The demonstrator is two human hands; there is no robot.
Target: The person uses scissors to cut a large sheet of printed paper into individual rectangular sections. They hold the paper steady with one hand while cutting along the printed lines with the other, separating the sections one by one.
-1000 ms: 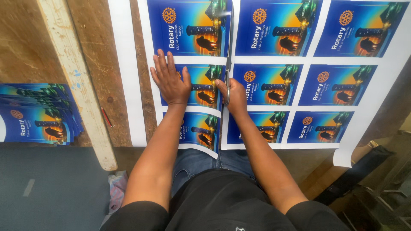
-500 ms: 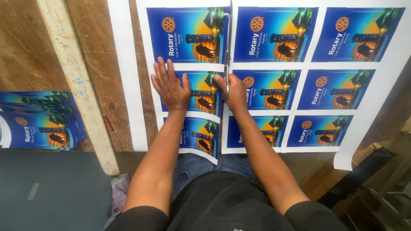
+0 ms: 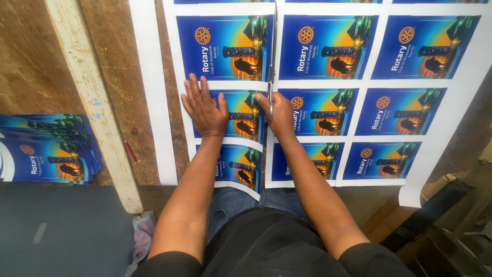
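Change: scissors sit farther up the sheet than before.
Right hand: closed around scissor handles.
Left hand: flat, fingers spread, pressing sheet.
Stack: far left.

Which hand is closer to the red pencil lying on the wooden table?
Left. The left hand lies flat on the printed sheet, right of the red pencil; the right hand, holding scissors, is farther right.
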